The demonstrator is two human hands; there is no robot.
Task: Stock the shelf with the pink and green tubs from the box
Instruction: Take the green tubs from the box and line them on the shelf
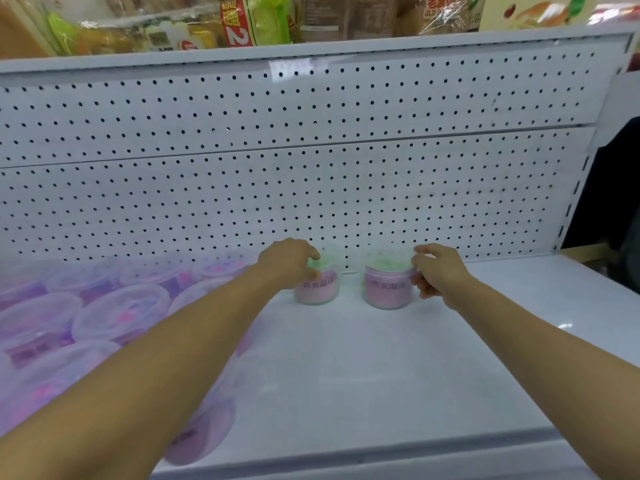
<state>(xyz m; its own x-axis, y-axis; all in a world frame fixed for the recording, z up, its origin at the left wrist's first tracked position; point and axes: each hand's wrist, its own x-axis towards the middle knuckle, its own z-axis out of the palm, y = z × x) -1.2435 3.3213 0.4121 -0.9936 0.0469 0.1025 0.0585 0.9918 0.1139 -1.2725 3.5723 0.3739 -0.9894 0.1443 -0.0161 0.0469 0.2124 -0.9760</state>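
**Two tubs at the back wall, plenty of shelf to fill**

Both pink and green tubs are down on the shelf, far back against the pegboard, standing upright with a small gap between them. The left tub (317,284) shows pink below and green up top, its printed label facing us; the right tub (388,287) matches it, just beside it to the right.

The left hand (289,263) is on the left tub, fingers curled over its lid and near side, thumb down the front: that looks like a grip. The right hand (436,271) is at the right tub's right edge, fingers curled and touching the rim, thumb lower down the wall; it appears to hold it, though how firmly I cannot tell.

Out to the left, a crowd of purple-pink tubs (121,311) fills that side of the shelf from far to near, blurred in this view. The white shelf (381,375) runs bare to the right and toward us. Behind stands the white pegboard (311,188), and above it a higher shelf of packaged goods (239,26).

My read: these two start a new block, so stocking here is at an early stage, with much open shelf left. The box is not in view, so how many remain cannot be told.
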